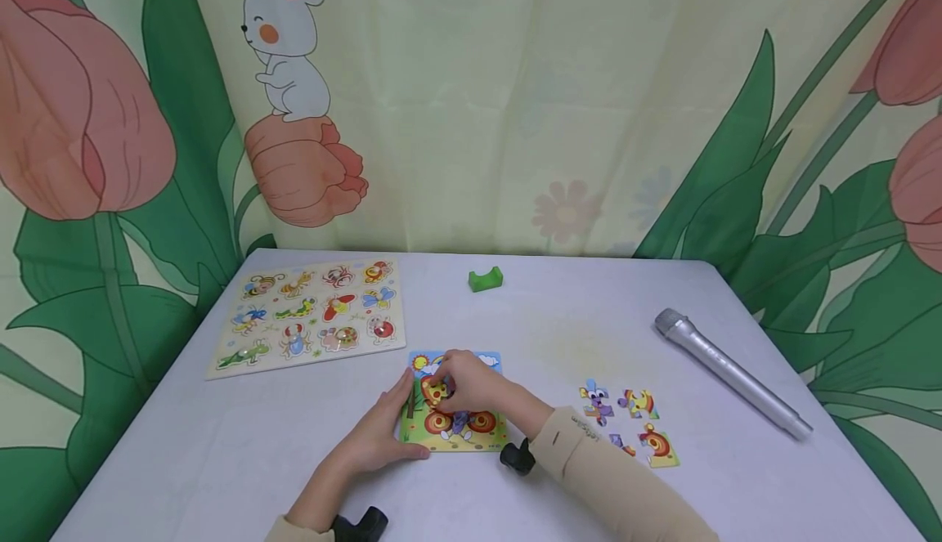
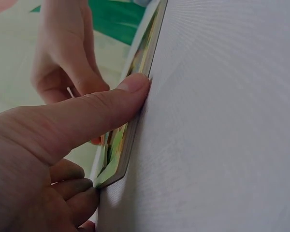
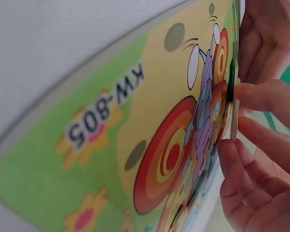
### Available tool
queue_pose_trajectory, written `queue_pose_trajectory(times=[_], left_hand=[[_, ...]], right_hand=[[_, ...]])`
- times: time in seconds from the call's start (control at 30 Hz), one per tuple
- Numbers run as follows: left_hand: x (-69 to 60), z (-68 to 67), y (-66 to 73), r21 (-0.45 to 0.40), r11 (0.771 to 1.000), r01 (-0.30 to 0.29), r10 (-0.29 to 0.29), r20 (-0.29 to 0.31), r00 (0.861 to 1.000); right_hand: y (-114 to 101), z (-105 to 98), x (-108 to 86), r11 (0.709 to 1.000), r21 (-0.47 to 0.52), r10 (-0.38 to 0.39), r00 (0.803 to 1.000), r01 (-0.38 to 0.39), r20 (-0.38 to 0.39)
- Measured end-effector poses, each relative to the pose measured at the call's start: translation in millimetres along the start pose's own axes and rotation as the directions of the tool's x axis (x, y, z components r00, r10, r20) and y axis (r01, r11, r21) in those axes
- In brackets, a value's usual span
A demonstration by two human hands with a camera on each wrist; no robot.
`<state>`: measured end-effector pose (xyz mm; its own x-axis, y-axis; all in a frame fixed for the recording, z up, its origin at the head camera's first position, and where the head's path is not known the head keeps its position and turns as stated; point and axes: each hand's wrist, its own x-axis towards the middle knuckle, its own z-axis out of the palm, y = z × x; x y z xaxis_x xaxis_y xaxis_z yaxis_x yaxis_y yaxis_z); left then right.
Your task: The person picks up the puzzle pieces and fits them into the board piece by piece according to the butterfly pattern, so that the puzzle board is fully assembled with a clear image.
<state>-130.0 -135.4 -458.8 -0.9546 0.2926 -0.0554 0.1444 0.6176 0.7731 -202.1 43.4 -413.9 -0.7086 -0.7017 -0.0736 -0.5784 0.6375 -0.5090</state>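
Observation:
In the head view my left hand (image 1: 377,436) holds a small picture puzzle board (image 1: 471,442) at its lower left corner. The thumb lies along the near edge, the fingers along the left side. My right hand (image 1: 467,382) pinches a thin puzzle piece (image 3: 235,113) over the board's left part; fingers hide most of the piece. The board shows a purple figure with red and orange round wings, and "KW-805" is printed on it in the right wrist view. Several loose puzzle pieces (image 1: 639,405) lie to the right of the board.
A larger insect peg puzzle (image 1: 312,313) lies at the back left. A green curved block (image 1: 486,279) stands near the far edge. On the right lies a silver microphone (image 1: 732,373). Behind the table (image 1: 545,321) hangs a curtain with tulips and a rabbit.

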Motion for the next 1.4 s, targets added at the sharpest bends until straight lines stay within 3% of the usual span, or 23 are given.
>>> queue_pose_trajectory(times=[0.17,0.5,0.8,0.93,1.07,1.23,1.4], left_hand=[[0.2,-0.7,2.0,0.002,1.000,-0.002,0.002,-0.003,1.000],[-1.6,-0.7,4.8,-0.009,1.000,0.012,-0.012,-0.002,1.000],[-2.5,0.8,2.9,-0.018,1.000,0.005,-0.005,0.000,1.000],[-2.8,-0.2,2.2,-0.011,1.000,0.003,-0.003,-0.002,1.000],[-2.5,-0.5,2.0,-0.002,1.000,0.001,-0.001,-0.005,1.000],[-1.9,0.4,3.0,-0.003,1.000,0.007,-0.007,-0.008,1.000],[-1.7,0.4,3.2,0.008,1.000,-0.002,0.002,-0.009,1.000]], right_hand=[[-1,1,1.6,1.000,-0.005,0.007,1.000,-0.007,-0.003],[-11,4,0.9,0.994,-0.061,0.095,0.995,-0.094,0.012],[-17,7,-0.8,0.984,-0.161,0.080,0.997,-0.076,0.019],[-14,4,-1.9,0.990,-0.131,0.053,0.998,-0.049,0.029],[-7,-1,-4.7,0.999,-0.012,0.032,0.998,-0.031,0.052],[1,-13,-11.8,0.990,0.136,0.024,0.998,-0.031,0.049],[11,-24,-22.7,0.981,0.195,-0.008,1.000,0.005,0.013]])
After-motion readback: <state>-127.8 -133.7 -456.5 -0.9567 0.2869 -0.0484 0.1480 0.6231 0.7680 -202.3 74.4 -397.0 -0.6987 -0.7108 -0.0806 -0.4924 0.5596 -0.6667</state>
